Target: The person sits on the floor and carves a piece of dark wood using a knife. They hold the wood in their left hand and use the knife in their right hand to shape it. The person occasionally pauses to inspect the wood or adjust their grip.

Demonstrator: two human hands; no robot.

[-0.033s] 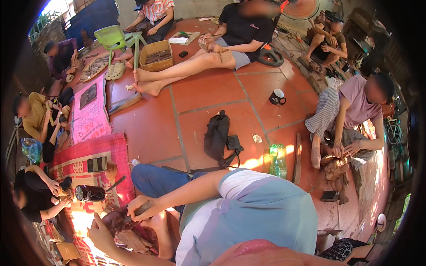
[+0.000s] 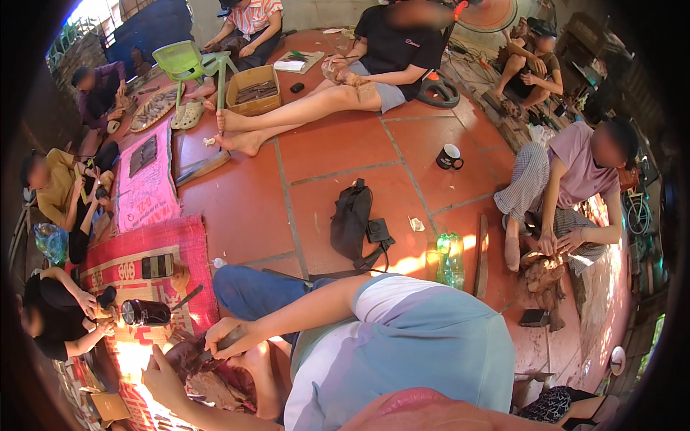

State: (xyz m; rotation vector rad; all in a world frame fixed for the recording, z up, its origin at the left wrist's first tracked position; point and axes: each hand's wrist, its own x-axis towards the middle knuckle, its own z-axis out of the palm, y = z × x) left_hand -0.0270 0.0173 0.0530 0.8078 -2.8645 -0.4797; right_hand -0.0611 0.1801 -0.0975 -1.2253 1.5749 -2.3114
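Lower left of the frame: my right hand (image 2: pixel 224 339) grips a tool (image 2: pixel 231 337), fingers closed; left hand (image 2: pixel 164 377) clutches dark wood (image 2: pixel 188 358).

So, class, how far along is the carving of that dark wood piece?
Done: the dark wood piece looks roughly shaped. In hand: the left hand steadies it while the right hand presses a carving tool into it. Left: its surface looks rough, so finer cutting probably remains.

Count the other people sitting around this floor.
7, though more may be hidden past the rim. Three along the left edge, two at the top, one at the top right, one at right.
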